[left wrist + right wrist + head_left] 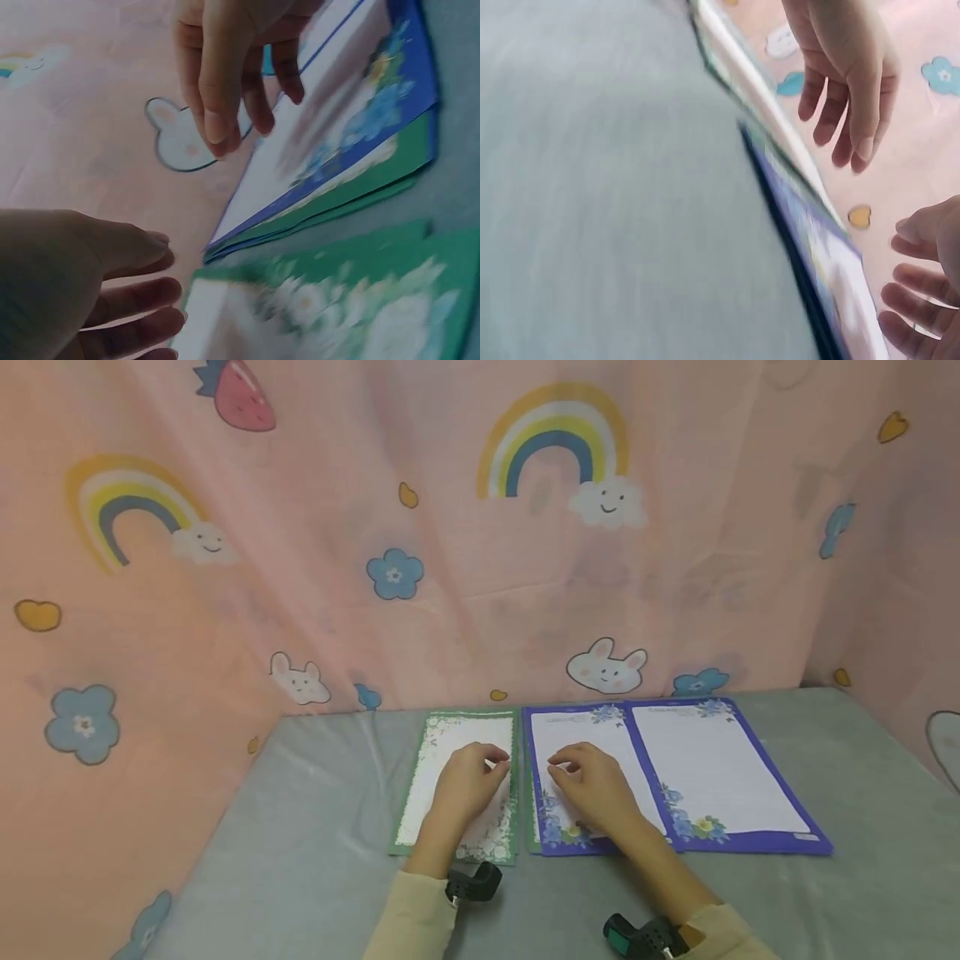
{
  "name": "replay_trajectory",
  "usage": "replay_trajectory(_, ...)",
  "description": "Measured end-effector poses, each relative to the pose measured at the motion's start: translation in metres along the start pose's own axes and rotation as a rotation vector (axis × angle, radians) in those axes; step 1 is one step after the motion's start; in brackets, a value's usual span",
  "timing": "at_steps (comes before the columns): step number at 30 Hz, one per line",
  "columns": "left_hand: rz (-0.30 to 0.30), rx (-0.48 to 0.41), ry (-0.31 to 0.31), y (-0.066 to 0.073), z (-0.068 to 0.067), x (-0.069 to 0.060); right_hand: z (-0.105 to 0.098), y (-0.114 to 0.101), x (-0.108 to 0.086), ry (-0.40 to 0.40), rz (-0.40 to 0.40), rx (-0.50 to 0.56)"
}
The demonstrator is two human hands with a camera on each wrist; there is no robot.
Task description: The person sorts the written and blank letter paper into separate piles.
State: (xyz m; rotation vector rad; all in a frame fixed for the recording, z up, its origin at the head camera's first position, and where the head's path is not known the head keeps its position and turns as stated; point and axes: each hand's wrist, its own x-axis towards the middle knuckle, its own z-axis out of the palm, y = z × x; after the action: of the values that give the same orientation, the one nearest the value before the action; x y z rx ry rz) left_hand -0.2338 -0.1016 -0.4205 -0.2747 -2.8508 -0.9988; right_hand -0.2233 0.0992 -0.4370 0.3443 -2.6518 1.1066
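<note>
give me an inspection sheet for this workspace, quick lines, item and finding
Surface: grey cloth, some creases.
Job's things: green-bordered sheet at left; left blue-bordered sheet and right blue-bordered sheet side by side; green edge showing beneath the left blue one.
Clutter: nothing seen.
Grippers: left hand above the green-bordered sheet, right hand above the left blue-bordered sheet; neither holds anything visible.
Cables: nothing seen.
Surroundings: pink curtain printed with rainbows, rabbits and flowers.

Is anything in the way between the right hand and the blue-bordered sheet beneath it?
Nothing visible: the right hand hovers above the blue-bordered sheet, and no other object shows between them.
</note>
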Motion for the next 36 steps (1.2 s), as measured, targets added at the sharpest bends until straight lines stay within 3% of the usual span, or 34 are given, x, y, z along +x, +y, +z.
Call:
replay_trajectory(7,0.010,-0.160,-0.025,0.001,0.027,-0.003,-0.022,0.025,-0.006,0.055,-0.032,-0.034)
replay_trajectory(13,0.037,-0.189,0.014,0.001,0.035,-0.005,-0.031,0.039,-0.011,0.061,-0.035,-0.069)
replay_trajectory(17,0.071,-0.135,0.029,0.001,0.041,-0.005,-0.032,0.048,-0.017,0.082,-0.003,-0.057)
replay_trajectory(24,0.107,-0.020,0.065,-0.002,0.053,-0.004,-0.031,0.066,-0.024,0.250,0.027,-0.061)
replay_trajectory(28,0.112,0.015,0.079,-0.003,0.054,-0.004,-0.031,0.069,-0.024,0.243,0.068,-0.080)
replay_trajectory(36,0.113,0.062,0.051,-0.007,0.058,-0.003,-0.031,0.070,-0.024,0.192,0.127,-0.156)
